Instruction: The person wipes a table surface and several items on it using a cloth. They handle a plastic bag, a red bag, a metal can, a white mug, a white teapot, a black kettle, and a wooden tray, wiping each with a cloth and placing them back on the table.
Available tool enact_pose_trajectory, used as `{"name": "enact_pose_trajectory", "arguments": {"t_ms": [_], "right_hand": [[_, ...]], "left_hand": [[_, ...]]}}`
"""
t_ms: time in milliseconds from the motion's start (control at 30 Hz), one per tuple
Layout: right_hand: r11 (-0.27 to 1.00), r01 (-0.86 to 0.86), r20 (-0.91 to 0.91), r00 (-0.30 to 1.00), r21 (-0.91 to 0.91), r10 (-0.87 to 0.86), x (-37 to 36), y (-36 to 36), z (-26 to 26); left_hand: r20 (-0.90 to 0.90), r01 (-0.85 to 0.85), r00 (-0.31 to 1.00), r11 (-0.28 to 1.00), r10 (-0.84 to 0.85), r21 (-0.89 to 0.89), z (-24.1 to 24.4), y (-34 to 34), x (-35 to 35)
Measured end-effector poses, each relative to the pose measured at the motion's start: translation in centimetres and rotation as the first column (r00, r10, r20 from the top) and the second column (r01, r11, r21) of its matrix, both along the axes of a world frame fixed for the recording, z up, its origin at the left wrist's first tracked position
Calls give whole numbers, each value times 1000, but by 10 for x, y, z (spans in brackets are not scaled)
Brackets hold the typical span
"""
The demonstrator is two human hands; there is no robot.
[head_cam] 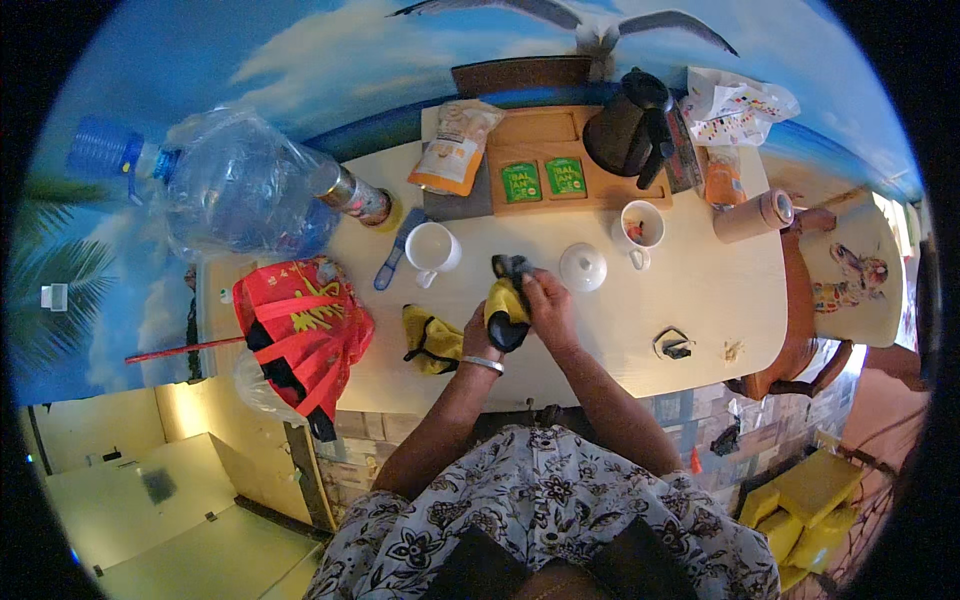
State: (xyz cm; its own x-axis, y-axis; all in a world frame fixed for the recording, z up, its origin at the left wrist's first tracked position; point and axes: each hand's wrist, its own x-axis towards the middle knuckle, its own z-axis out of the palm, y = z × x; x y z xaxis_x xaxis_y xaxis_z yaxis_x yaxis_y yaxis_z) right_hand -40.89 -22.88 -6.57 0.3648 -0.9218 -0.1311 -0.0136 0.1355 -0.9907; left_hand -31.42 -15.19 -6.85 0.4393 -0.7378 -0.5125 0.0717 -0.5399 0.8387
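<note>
Over the front of the pale table [480, 232], my left hand [480, 334] holds a small yellow and black fabric item [508, 304], perhaps a shoe or slipper; its exact kind is unclear. My right hand [550, 306] grips the dark upper part of the same item. Beside my left wrist lies another yellow fabric piece with black trim [433, 340]. A white mug [433, 250] stands to the left beyond my hands. A white ceramic lid [583, 267] lies just right of them, near a second white mug [641, 229] with something reddish inside.
A black kettle [626, 135] and wooden tray [532, 127] with green packets stand at the back. A large water bottle [232, 180], red bag [300, 322] and blue comb-like item [397, 251] lie left. At right are a pink tumbler [750, 216] and chair [855, 277].
</note>
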Motion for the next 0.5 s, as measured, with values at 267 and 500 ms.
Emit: {"name": "enact_pose_trajectory", "arguments": {"t_ms": [267, 500], "right_hand": [[999, 19, -329, 944, 31, -8, -24, 27, -56], [995, -9, -311, 949, 103, 41, -31, 35, -60]], "left_hand": [[-557, -569, 752, 774, 353, -277, 38, 0, 52], [-378, -639, 762, 706, 527, -304, 20, -12, 140]]}}
